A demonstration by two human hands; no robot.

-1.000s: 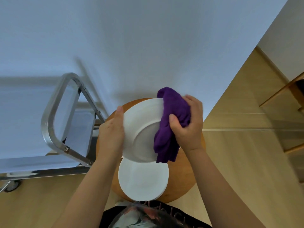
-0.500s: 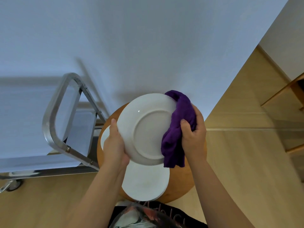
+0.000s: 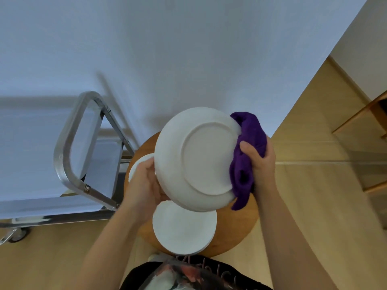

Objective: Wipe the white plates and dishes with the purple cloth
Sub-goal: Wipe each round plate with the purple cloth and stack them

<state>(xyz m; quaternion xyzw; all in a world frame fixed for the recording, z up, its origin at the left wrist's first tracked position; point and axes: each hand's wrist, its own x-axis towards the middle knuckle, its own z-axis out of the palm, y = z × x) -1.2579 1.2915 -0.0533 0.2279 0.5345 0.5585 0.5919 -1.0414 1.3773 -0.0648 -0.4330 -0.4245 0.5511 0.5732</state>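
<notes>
A large white plate (image 3: 196, 158) is held in the air with its underside and foot ring facing me. My left hand (image 3: 144, 185) grips its lower left rim. My right hand (image 3: 259, 162) grips the bunched purple cloth (image 3: 245, 164) against the plate's right edge; part of the cloth lies hidden behind the plate. Below, a smaller white plate (image 3: 184, 229) lies flat on the round wooden stool (image 3: 238, 229). The edge of another white plate (image 3: 138, 164) shows behind my left hand.
A metal-framed cart (image 3: 69, 147) stands to the left of the stool, close to a pale wall. Wooden flooring spreads to the right, where wooden furniture (image 3: 368, 109) shows at the frame edge.
The held plate has turned from edge-on to showing its full underside and has tilted toward me. The cloth and my right hand slid from the plate's face to its right edge.
</notes>
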